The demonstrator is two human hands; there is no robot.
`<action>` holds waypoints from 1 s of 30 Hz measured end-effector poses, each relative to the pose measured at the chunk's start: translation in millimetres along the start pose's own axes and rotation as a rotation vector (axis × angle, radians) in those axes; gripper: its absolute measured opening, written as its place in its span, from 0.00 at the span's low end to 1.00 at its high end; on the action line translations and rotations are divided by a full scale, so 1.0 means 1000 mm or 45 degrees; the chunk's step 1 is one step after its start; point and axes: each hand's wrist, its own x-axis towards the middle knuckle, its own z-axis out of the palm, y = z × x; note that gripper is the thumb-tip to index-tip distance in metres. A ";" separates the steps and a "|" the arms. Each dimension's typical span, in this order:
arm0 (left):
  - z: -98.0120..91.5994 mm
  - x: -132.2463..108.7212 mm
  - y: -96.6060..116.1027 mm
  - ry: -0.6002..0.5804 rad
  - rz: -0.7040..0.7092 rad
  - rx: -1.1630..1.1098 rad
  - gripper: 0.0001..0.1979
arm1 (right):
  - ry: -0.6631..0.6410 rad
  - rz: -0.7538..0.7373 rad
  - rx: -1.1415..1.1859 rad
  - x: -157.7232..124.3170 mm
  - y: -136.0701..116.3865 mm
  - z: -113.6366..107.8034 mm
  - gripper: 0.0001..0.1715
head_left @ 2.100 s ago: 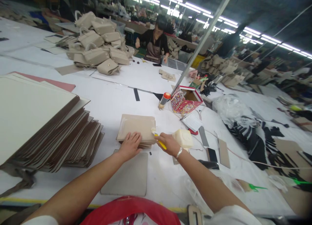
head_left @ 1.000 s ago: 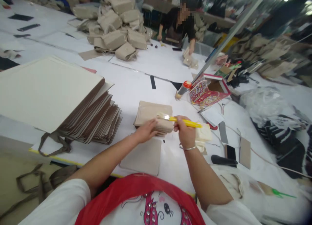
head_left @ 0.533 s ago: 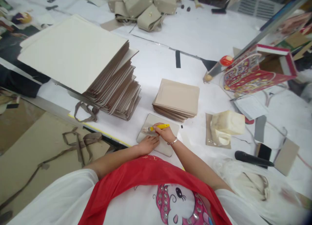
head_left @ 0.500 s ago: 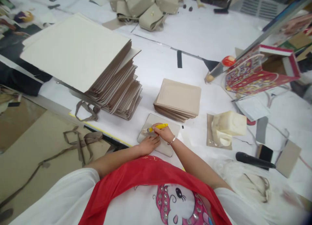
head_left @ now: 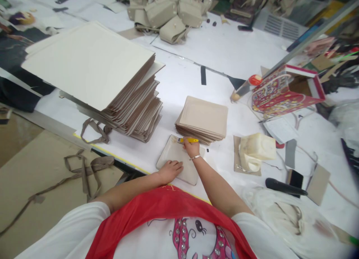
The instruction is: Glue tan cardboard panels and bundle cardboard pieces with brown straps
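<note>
A yellow-handled brush (head_left: 190, 140) is gripped in my right hand (head_left: 192, 148), its bristles on the far edge of a beige rounded panel (head_left: 169, 153). My left hand (head_left: 171, 171) lies flat on the near part of that panel, fingers spread. Just beyond the panel sits a stack of smaller beige panels (head_left: 204, 115). To the left rises a tall, uneven stack of large pale sheets (head_left: 92, 64).
At right, a cut-open plastic jug (head_left: 258, 145) lies on a piece of board. Behind it stand a red patterned paper bag (head_left: 283, 96) and a clear bottle with a red cap (head_left: 248, 86). Beige bags (head_left: 164, 12) are heaped at the back. Straps (head_left: 95, 167) trail at left.
My right hand has moved the brush away from me, from the panel's middle to its far edge. The left hand stays on the panel. The camera view has shifted slightly.
</note>
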 end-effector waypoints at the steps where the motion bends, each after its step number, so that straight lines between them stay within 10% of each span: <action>1: 0.001 0.000 -0.001 -0.001 0.003 0.004 0.18 | 0.067 0.041 -0.009 -0.005 0.007 -0.009 0.22; 6: 0.004 0.002 -0.004 -0.043 0.003 0.008 0.19 | 0.339 0.180 -0.117 -0.039 0.041 -0.082 0.21; 9: 0.005 0.004 -0.005 -0.056 0.012 0.003 0.19 | 0.354 -0.064 -0.356 -0.060 0.046 -0.110 0.20; 14: 0.000 0.007 -0.003 -0.060 -0.002 0.029 0.18 | -0.001 -0.597 -0.929 -0.094 0.054 -0.101 0.19; 22: -0.004 0.010 -0.006 -0.136 0.046 0.084 0.19 | -0.341 -0.640 -0.854 -0.201 0.084 -0.089 0.17; 27: -0.018 0.014 -0.004 -0.114 0.098 0.032 0.18 | 0.077 -0.545 -0.527 -0.202 0.047 -0.117 0.12; 30: -0.051 0.046 -0.007 0.153 0.246 0.013 0.14 | 0.517 -0.465 -0.400 -0.181 0.021 -0.144 0.13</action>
